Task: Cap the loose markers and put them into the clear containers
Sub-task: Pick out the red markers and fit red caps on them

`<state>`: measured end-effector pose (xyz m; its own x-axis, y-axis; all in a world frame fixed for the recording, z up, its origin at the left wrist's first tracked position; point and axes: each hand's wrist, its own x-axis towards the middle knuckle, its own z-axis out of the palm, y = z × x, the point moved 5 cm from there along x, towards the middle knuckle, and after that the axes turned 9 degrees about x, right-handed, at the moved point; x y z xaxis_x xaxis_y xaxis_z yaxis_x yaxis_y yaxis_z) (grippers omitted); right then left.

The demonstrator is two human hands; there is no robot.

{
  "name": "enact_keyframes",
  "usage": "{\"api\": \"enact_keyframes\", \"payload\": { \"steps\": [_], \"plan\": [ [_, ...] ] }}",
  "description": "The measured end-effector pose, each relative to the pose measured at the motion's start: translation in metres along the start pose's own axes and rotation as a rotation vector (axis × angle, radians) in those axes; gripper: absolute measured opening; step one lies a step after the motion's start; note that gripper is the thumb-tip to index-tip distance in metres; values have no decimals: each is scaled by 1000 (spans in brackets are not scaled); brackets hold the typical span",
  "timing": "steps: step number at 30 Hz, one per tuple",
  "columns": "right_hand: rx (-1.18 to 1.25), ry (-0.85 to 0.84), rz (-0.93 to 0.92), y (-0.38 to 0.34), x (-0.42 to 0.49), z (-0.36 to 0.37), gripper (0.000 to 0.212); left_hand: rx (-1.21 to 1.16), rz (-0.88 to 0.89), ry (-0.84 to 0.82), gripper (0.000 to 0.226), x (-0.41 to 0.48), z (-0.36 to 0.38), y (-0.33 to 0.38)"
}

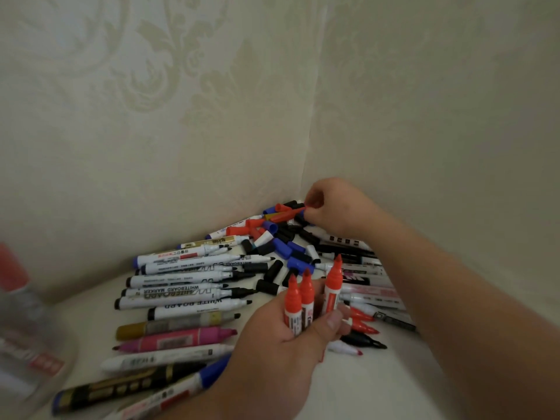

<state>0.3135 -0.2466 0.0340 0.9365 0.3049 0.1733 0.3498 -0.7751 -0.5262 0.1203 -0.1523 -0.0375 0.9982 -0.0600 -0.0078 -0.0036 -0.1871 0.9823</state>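
1. Step in hand: capping. Right hand point(330, 207), fingers pinching one red cap point(288, 215) from the cap pile point(281, 244) in the wall corner.
2. Left hand point(291, 338), fingers curled round three uncapped red markers point(306, 298), tips up.
3. Next move: press the cap squarely onto a tip.
4. Clear container point(27, 322): one, blurred, far left.

Three red markers point(306, 294) stand uncapped, tips up, in my left grip point(288, 338). My right grip point(333, 207) pinches a red cap point(288, 215) at the cap pile point(283, 245) in the corner.
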Motion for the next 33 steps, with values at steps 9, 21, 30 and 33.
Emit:
{"api": "enact_keyframes", "payload": {
  "steps": [9,21,30,33],
  "plan": [
    [985,-271,-177,-5,-94,-40,18,-52,28,48,20,3,-3,-1],
    [1310,-211,-330,8,-117,-31,25,-18,86,52,11,-1,1,2],
    [1182,-227,-331,7,-117,-28,20,-41,89,41,16,-2,0,-1],
    [1326,-184,-298,10,-114,-30,31,-57,93,33,26,-2,1,-1]
  ]
}}
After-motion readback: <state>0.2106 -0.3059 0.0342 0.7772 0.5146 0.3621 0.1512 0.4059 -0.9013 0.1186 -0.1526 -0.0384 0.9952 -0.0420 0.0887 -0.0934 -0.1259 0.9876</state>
